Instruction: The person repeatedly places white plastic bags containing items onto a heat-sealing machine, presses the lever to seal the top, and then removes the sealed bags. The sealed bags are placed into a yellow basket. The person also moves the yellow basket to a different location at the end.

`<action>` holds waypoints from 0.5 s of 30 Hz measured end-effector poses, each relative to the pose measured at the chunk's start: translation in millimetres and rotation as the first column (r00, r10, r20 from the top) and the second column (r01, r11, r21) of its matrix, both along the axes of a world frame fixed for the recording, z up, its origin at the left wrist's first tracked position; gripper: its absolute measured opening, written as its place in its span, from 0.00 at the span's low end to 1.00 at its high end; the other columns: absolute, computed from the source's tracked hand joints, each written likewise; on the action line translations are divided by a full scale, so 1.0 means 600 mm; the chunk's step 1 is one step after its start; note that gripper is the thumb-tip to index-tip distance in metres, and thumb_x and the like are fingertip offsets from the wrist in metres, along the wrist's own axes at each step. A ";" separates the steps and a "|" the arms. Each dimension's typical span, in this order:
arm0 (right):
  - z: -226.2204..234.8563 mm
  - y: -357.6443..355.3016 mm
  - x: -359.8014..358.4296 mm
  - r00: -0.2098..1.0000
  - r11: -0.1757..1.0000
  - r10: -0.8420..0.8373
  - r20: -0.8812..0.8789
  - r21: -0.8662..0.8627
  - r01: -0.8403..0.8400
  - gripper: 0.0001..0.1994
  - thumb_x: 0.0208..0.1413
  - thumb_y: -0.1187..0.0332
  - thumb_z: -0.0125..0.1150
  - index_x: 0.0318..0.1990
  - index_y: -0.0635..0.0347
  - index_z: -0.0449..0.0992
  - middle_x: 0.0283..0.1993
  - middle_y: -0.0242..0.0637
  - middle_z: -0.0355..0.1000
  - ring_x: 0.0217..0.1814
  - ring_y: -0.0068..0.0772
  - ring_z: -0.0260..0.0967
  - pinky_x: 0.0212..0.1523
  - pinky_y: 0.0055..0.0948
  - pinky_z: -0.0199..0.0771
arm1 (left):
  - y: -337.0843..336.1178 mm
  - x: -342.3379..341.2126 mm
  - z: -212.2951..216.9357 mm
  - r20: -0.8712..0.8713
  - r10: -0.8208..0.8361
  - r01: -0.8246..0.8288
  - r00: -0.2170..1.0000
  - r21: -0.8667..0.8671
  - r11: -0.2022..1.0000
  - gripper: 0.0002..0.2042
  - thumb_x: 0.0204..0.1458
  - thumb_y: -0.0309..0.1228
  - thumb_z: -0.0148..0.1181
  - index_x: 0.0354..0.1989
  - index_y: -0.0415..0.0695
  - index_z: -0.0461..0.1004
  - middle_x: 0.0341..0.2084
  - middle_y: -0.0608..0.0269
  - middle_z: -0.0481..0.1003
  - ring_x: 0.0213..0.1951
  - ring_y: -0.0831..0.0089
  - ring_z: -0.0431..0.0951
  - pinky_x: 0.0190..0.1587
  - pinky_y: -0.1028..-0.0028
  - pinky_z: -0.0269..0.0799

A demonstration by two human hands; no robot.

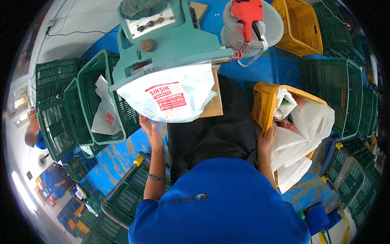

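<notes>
A white plastic bag (183, 85) with red print lies against the front of a green machine (174, 49) with dials, over a brown cardboard piece (213, 107). My left hand (151, 131) is at the bag's lower left edge, fingers stretched out and apart, their tips partly behind the bag. On my right, a yellow crate (258, 106) holds several white plastic bags (302, 130) with red print, some hanging over its side. My right hand (266, 140) is closed on the near rim of this crate, its fingertips partly hidden.
Green crates (101, 69) stand at the left, one with a white bag (106, 116) inside. More green crates (331, 91) are at the right. A red handheld tool (247, 16) rests on a clear tub (274, 24) beside another yellow crate (296, 26). A person (55, 179) sits far left.
</notes>
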State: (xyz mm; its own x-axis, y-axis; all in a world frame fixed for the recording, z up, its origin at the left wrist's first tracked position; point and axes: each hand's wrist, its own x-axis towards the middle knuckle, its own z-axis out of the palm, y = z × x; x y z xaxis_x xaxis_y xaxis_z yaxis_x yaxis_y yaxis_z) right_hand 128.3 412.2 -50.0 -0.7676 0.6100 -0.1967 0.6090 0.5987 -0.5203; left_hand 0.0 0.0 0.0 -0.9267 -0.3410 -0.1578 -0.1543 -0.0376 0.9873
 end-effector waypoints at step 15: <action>0.133 -0.022 -0.090 0.907 0.879 -0.227 -0.355 -0.476 0.034 0.37 0.57 0.55 0.57 0.67 0.60 0.46 0.64 0.58 0.54 0.62 0.55 0.58 0.65 0.48 0.56 | 0.005 0.004 -0.019 0.158 -0.201 0.182 0.967 0.128 0.975 0.45 0.44 0.20 0.65 0.67 0.38 0.41 0.63 0.53 0.55 0.64 0.63 0.56 0.65 0.64 0.54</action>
